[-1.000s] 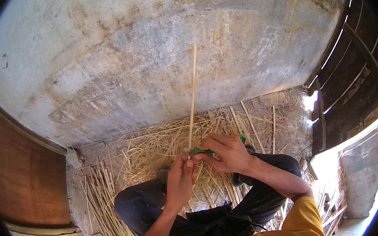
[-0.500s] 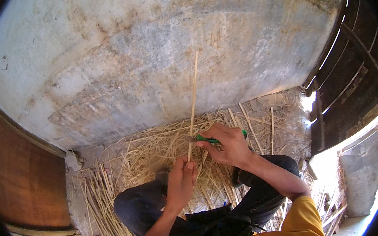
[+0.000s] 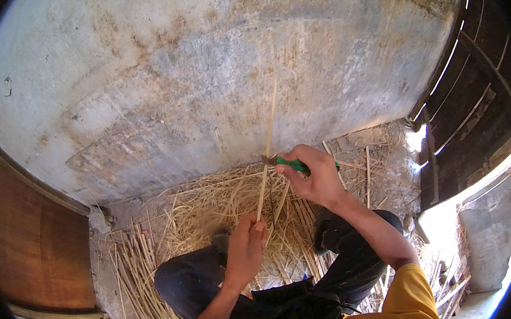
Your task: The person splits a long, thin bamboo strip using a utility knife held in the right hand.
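One blade edge [image 3: 270, 160], hands [image 3: 245, 250] [image 3: 317, 178] apart.

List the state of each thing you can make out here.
Left hand: closed on the strip
Right hand: closed around the knife handle
Strip: straight, pointing away from the body
Green-handled knife: blade at the strip
Shavings: loose, heaped
Sticks: lying in a pile
Wall: stained

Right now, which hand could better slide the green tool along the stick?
Probably the right hand: it grips the green tool at the stick, while the left hand holds the stick's lower part.
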Tool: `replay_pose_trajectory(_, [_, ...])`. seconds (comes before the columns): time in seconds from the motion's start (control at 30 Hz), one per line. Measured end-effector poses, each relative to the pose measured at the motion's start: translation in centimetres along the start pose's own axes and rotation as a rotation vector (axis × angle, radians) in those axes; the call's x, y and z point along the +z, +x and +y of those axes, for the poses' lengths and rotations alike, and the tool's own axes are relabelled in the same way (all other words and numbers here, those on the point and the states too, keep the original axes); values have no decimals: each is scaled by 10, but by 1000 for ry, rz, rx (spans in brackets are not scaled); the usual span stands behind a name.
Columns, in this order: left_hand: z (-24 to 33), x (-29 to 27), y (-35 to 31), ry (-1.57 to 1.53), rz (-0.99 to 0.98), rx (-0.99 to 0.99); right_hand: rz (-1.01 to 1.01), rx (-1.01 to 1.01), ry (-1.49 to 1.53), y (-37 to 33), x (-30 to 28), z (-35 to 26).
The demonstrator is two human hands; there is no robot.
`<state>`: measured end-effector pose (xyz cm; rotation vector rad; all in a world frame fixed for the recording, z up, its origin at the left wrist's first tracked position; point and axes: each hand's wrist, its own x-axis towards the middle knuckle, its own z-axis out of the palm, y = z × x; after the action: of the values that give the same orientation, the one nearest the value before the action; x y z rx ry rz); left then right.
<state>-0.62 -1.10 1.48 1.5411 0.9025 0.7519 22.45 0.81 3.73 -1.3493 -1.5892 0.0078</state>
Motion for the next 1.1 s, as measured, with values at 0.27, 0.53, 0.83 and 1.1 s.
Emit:
replay_pose_trajectory(0.27, [-6,4,-6,166,-77,78,138,184,-62,37,-30,51])
replay_pose_trajectory(0.53, [-9,9,-5,204,-125,158,336,235,-122,50,-52,94])
replay_pose_trajectory(0.83, [-7,0,9,-197,-149,-124,25,172,-174,24,-51,99])
replay_pose_trajectory(1.1, [-32,-3,18,188,-217,93,-172,269,-230,19,-37,59])
